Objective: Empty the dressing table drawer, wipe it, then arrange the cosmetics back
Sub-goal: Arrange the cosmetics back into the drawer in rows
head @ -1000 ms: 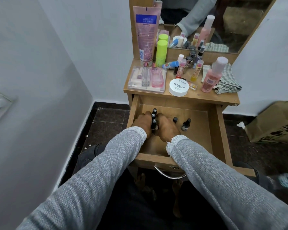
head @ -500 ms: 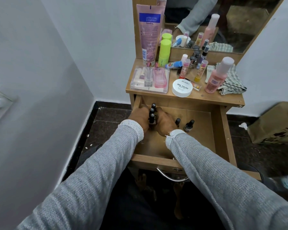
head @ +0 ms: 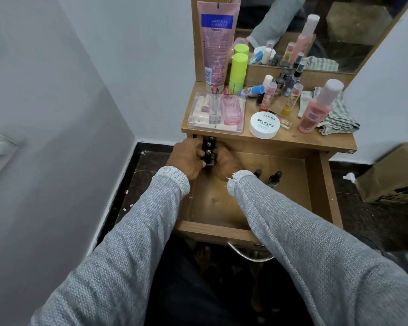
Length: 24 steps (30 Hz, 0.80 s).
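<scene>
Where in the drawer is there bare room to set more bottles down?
The drawer floor is bare between the front wall and the two small bottles, and right of them to the side wall. The back left corner is crowded: both hands hold black-capped bottles there.

Home bedroom corner, mirrored dressing table, cosmetics, tiled floor

The light is soft and even, a little dim, and the white walls look grey-blue. The inside of the drawer lies in mild shadow. The wide lens bends straight lines near the edges. The sleeves are slightly blurred, and the mirror is dark.
</scene>
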Tool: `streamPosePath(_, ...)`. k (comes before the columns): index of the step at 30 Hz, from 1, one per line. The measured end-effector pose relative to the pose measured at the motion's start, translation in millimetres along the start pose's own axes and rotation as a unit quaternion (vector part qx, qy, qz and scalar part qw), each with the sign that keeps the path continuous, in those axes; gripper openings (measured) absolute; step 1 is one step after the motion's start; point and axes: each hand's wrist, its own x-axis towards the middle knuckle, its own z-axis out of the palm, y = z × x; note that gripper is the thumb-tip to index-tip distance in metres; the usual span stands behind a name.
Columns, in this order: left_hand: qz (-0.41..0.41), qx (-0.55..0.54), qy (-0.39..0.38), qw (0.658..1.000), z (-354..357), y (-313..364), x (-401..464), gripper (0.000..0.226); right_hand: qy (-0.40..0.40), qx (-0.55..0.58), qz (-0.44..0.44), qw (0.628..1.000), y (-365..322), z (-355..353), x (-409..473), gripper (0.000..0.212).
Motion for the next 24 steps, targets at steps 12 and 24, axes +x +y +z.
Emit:
streamPosePath(12,-0.012,0.022,-0.009,1.000,1.1,2.0,2.3,0.045,0.077,0.012,-0.009,0.997,-1.2,5.5,-13.9,0.056)
streamPosePath(24,-0.021,0.029,-0.009,0.999,3.2,3.9,1.6,0.052,0.111,0.040,-0.012,0.993,0.2,12.2,-15.7,0.051)
